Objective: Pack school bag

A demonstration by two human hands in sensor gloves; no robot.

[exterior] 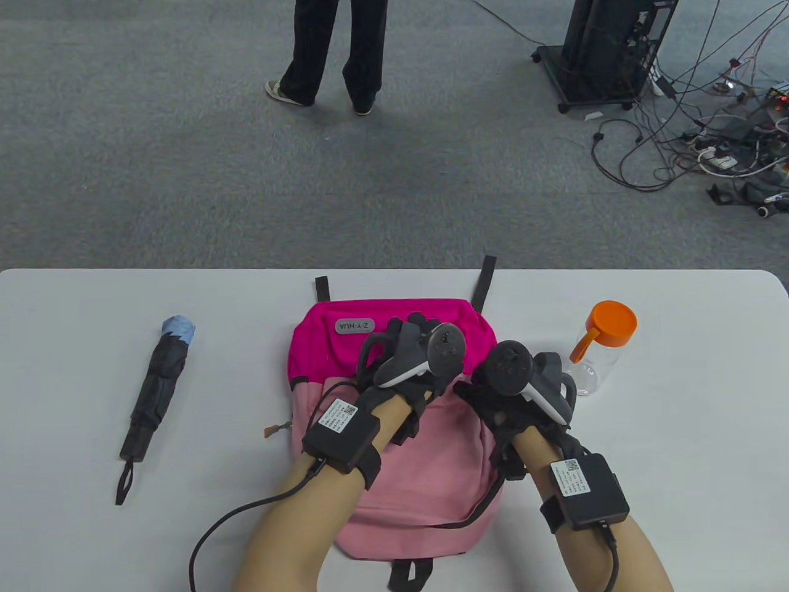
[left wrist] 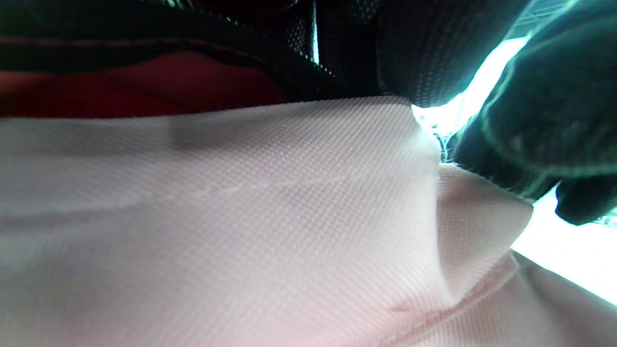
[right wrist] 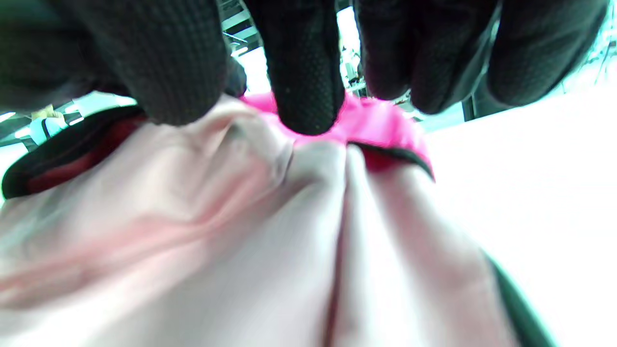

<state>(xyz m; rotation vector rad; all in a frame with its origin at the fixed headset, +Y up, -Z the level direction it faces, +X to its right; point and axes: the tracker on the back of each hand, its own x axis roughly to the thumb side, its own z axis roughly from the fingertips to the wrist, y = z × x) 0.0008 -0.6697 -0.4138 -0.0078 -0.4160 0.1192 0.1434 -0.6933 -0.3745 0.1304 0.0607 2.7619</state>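
Lying flat, two-tone pink backpack [exterior: 419, 468], fabric bunched.

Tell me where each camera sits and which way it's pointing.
Table view: above, looking down at the table, bag, umbrella, bottle; both forearms and hands, left hand, right hand.
Left wrist view: under the wrist, close over pale bag fabric; dark fingers above.
Right wrist view: low, facing along the bag; fingers pinch it.
All three views show the bag.
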